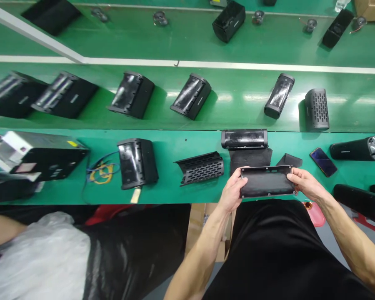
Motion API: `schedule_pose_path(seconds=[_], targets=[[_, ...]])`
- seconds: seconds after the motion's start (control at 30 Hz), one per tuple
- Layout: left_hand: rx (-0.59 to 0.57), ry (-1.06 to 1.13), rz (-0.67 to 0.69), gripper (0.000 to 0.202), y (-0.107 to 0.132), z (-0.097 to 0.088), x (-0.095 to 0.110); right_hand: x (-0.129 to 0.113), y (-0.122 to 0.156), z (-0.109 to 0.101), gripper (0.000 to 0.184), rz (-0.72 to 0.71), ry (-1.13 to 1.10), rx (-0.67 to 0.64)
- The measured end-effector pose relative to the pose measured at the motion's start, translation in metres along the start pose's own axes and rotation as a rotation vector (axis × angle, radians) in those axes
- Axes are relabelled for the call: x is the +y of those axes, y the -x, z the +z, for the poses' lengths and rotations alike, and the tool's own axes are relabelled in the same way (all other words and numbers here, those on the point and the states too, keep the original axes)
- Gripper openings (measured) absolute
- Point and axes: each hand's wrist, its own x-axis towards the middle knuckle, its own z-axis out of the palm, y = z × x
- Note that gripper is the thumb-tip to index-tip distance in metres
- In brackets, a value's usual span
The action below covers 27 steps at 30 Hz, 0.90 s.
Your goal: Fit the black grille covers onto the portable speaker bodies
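A flat black rectangular panel (266, 182) is held over the near edge of the green bench. My left hand (233, 189) grips its left end and my right hand (304, 182) grips its right end, fingers wrapped round the edges. Just beyond the panel lies a black speaker body (244, 138) on a dark cloth (250, 157). A perforated black grille (201, 167) lies to the left of my hands.
Several black speakers stand along the green conveyor (187, 112) behind. A phone (323, 161) lies to the right, near long black speakers (356, 150). Another speaker (137, 163) and coloured wires (101, 171) sit left. Plastic bags (65, 254) lie below the bench.
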Motion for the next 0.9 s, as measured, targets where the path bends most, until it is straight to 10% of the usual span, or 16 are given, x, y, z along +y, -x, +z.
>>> schedule_pose_path(seconds=[0.9], targets=[[-0.062, -0.018, -0.004, 0.057, 0.003, 0.006, 0.004, 0.014, -0.005, -0.011, 0.063, -0.054, 0.051, 0.061]])
